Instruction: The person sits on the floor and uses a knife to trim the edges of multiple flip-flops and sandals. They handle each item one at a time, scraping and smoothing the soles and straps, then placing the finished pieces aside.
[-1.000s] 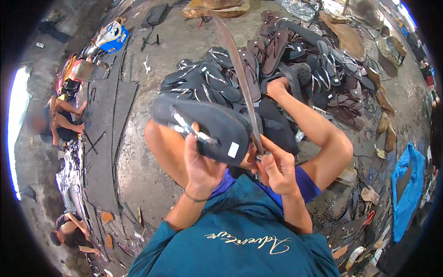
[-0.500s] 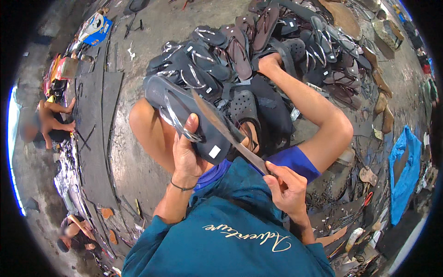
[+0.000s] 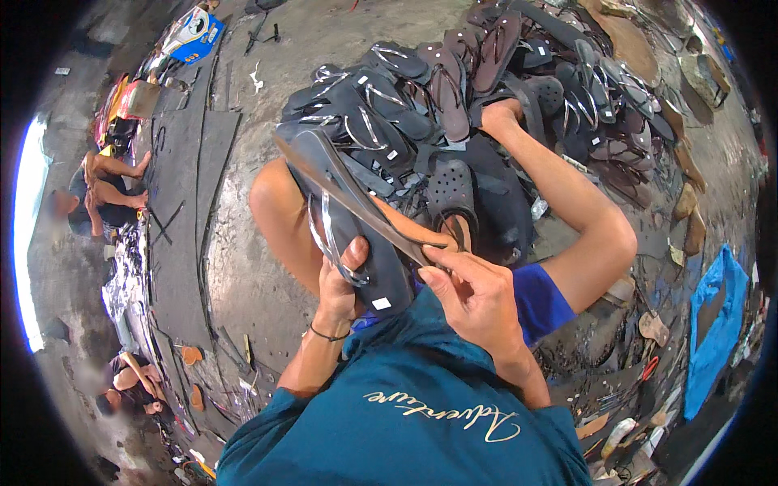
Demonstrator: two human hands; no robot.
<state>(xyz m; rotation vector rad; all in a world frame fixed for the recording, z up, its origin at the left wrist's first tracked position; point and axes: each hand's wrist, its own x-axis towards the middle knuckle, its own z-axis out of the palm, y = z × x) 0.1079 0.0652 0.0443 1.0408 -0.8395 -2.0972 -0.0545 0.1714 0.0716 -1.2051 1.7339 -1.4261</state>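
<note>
My left hand (image 3: 336,285) grips a dark grey flip-flop (image 3: 375,263) with silver straps, its thumb pressing near a strap's end. A small white sticker (image 3: 381,304) shows on the heel. My right hand (image 3: 480,301) pinches the near end of a long, narrow knife (image 3: 340,189). The blade lies slantwise across the flip-flop, its tip near the toe end. An orange-tan strip shows beside the blade; I cannot tell what it is. Whether the edge touches the sole is unclear.
A heap of grey and brown flip-flops (image 3: 446,89) lies ahead, around my feet. My clog-shod foot (image 3: 450,190) is close to the knife. Dark rubber sheets (image 3: 174,211) lie left, a blue sheet (image 3: 713,324) right. Two people sit at far left.
The knife has moved left and forward over the flip-flop, and my right hand has come closer to my left. The flip-flop now points more straight ahead. The whole view has shifted slightly.
</note>
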